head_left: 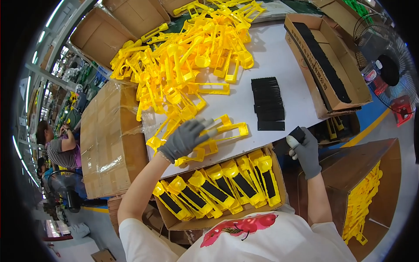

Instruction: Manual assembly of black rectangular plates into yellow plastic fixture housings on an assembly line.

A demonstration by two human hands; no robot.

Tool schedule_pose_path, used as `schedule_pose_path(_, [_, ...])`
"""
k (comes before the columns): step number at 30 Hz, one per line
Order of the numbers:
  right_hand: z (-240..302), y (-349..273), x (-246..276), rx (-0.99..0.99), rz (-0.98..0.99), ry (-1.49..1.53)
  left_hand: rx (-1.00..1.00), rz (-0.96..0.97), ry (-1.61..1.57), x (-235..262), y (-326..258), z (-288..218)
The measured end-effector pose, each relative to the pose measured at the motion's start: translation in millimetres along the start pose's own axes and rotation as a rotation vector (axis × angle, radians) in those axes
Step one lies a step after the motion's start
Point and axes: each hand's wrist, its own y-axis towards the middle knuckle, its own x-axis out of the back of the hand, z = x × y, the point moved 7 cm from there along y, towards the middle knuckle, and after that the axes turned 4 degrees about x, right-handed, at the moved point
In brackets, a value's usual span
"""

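Grey-gloved, your left hand [185, 139] lies with fingers spread flat, grip open, on a yellow plastic frame [224, 131] at the desk's [279, 65] near edge. At three o'clock from it, your right hand [305, 150] pinches a black pad [297, 133], grip closed.

Both hands wore grey knit gloves, the left hand [185, 139] and the right hand [305, 150] alike, with ribbed cuffs ending at the wrists. The forearms were bare, and the white short-sleeved shirt carried a red flower print on the chest
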Motion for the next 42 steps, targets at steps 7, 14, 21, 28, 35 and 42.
schedule_pose_path(7, [-6, 0, 4, 0.02, -0.033, 0.07, 0.722, -0.166, -0.204, 6, -7, 14])
schedule_pose_path(14, [19, -6, -24, -0.041, 0.105, 0.096, 0.823, -0.123, -0.292, -25, -17, 17])
schedule_pose_path(21, [8, -18, -24, -0.068, 0.19, 0.029, 1.058, -0.588, -0.996, -17, -56, -3])
schedule_pose_path(28, [30, -32, -46, -0.054, 0.324, 0.075, 1.363, -0.598, -1.689, -1, -56, -75])
schedule_pose_path(35, [47, -44, -85, 0.206, 0.468, -0.251, 1.333, -0.446, -2.066, -3, -46, -123])
schedule_pose_path(42, [56, -54, -89, 0.376, 0.403, -0.526, 1.346, -0.411, -2.057, -2, -43, -132])
